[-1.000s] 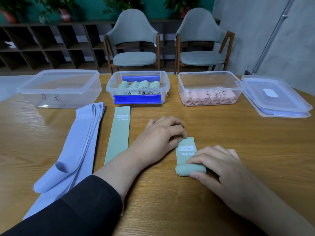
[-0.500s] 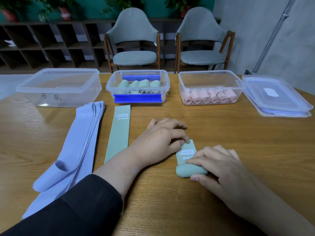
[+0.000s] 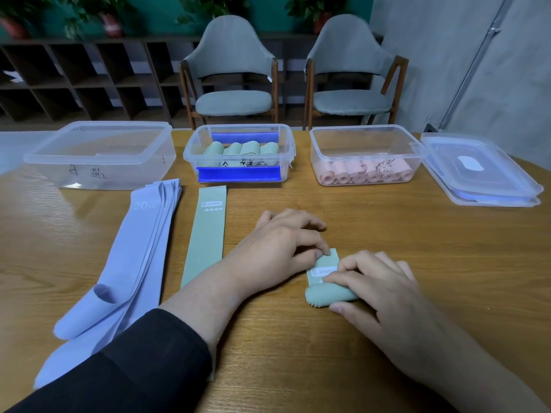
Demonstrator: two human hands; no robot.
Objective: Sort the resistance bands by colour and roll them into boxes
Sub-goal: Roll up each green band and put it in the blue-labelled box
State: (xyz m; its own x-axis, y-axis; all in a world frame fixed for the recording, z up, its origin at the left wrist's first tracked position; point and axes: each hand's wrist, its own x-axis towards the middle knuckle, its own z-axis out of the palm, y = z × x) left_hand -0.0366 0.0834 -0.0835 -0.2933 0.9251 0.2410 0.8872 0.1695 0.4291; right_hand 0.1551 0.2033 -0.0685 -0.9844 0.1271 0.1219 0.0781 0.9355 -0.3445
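A green resistance band (image 3: 323, 271) lies on the table, its near part wound into a roll (image 3: 325, 296). My right hand (image 3: 384, 296) curls over that roll, thumb at its near side. My left hand (image 3: 277, 251) pinches the band's flat far end with thumb and fingertip. A second green band (image 3: 205, 234) lies flat to the left, partly under my left forearm. Several lavender bands (image 3: 140, 248) lie in a loose stack further left. The middle box (image 3: 187, 156) holds green rolls (image 3: 238, 150). The right box (image 3: 366, 129) holds pink rolls (image 3: 366, 175). The left box (image 3: 98, 160) looks empty.
Two stacked clear lids (image 3: 483, 177) sit at the far right of the wooden table (image 3: 417, 234). Two grey chairs (image 3: 232, 84) stand behind the table, with dark shelving along the back wall.
The roll has grown and the flat stretch of green band has shortened. My right hand has rolled forward toward my left, which stays on the band's far end.
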